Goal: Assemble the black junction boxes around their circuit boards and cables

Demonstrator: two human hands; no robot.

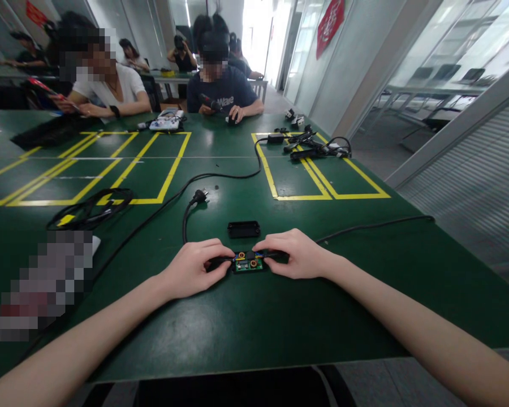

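A small green circuit board [249,263] with copper coils and coloured wires lies low on the table in front of me, apparently in a black case half. My left hand [201,264] pinches the black cable at the board's left end. At the right end, my right hand [294,253] closes its fingers on the other black cable [375,226], which runs off to the right. Just beyond the board rests a separate black case cover [243,229]. A power plug [200,196] sits behind my left hand, its cord curving toward that hand.
A coiled black cable [91,206] lies at left, near a blurred-out object [46,282]. One long cord [186,183] crosses the green table [186,333]. Black cable parts [309,148] are heaped at back right. Two people [224,85] [110,85] sit across the table.
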